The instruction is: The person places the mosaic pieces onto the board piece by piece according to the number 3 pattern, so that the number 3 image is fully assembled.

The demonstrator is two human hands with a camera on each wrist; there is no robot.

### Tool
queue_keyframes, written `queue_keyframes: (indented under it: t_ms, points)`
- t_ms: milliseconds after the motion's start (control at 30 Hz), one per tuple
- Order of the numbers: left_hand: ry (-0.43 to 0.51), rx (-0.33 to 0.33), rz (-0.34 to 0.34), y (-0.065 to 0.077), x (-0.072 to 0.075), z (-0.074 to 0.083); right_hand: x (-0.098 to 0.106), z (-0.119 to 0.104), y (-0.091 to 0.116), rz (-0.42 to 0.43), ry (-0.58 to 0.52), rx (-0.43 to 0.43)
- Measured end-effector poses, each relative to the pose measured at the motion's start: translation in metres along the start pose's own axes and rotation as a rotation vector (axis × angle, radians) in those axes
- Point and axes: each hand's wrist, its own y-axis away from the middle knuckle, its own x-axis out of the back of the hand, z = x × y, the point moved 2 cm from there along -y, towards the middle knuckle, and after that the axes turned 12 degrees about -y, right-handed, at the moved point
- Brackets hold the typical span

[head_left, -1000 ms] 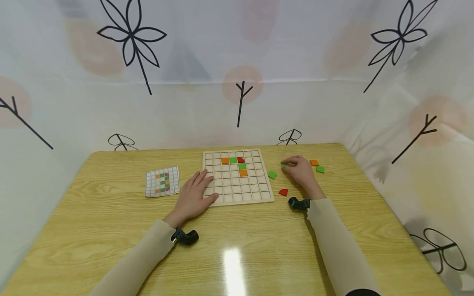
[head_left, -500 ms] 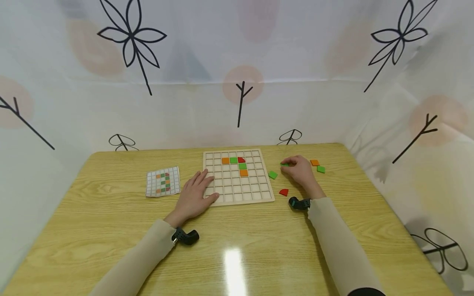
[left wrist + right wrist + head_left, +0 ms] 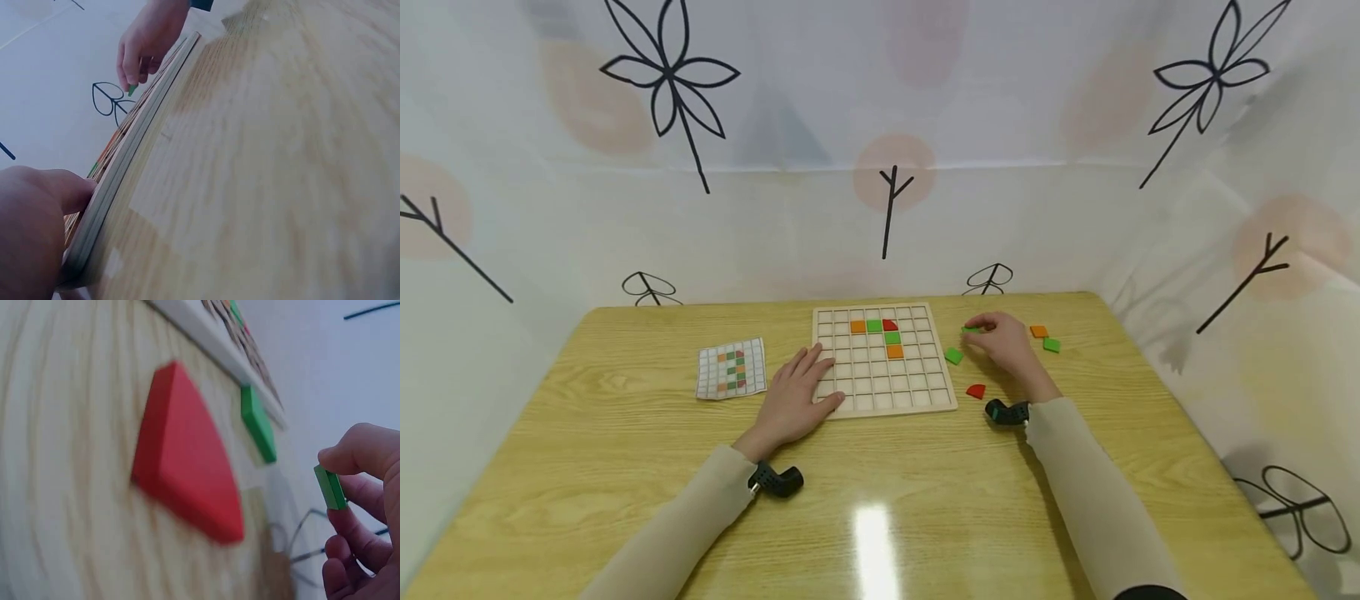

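1. Head view: right hand [image 3: 1006, 346] pinches a held green tile [image 3: 972, 330], thumb and fingers clamped on it, right of the gridded board [image 3: 880, 400]. Left hand [image 3: 790, 400] lies with fingers spread on the board's left side, clamped on nothing. Five placed pieces [image 3: 892, 337] sit on the grid. Loose on the table [image 3: 820, 517]: a near green tile [image 3: 953, 356] just beside the board, a red quarter-round [image 3: 976, 391], and farther right an orange tile [image 3: 1038, 331] and a far green tile [image 3: 1052, 345]. Patterned card [image 3: 731, 369] lies left of the board.
2. Left wrist view: a digit of the left hand rests over the board's edge; good hold spot, likely enough to steady a board that looks light and stiff. Held green tile shows only as a sliver at the right fingertips.
3. Right wrist view: held green tile looks raised off the table, pinched across its opposite edges. Likely light, rigid, hard to break; smooth faces could slip, so edges are the best grip. Red quarter-round looks equally stiff and thick enough to take by its sides.
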Motion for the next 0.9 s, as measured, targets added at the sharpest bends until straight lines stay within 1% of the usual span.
queue_keyframes:
  t_ms: [233,367,533,700,833,900]
  points:
    - [0.004,0.003,0.004,0.001,0.001,0.001,-0.015,-0.021,0.002,-0.049,-0.012,0.029]
    - [0.010,0.002,0.004,0.001,0.001,0.001,-0.028,-0.031,0.004,-0.085,0.000,0.065]
    - [0.011,-0.006,0.014,0.001,0.000,-0.001,-0.047,-0.037,0.003,-0.134,-0.001,0.104]
    - [0.006,-0.005,0.009,0.001,0.001,0.000,-0.067,-0.048,0.001,-0.179,0.036,0.178]
    - [0.002,-0.004,0.011,0.001,0.001,-0.001,-0.083,-0.057,0.001,-0.234,0.060,0.260]
    - [0.003,-0.004,0.011,0.000,0.001,0.000,-0.090,-0.061,0.001,-0.261,0.058,0.288]
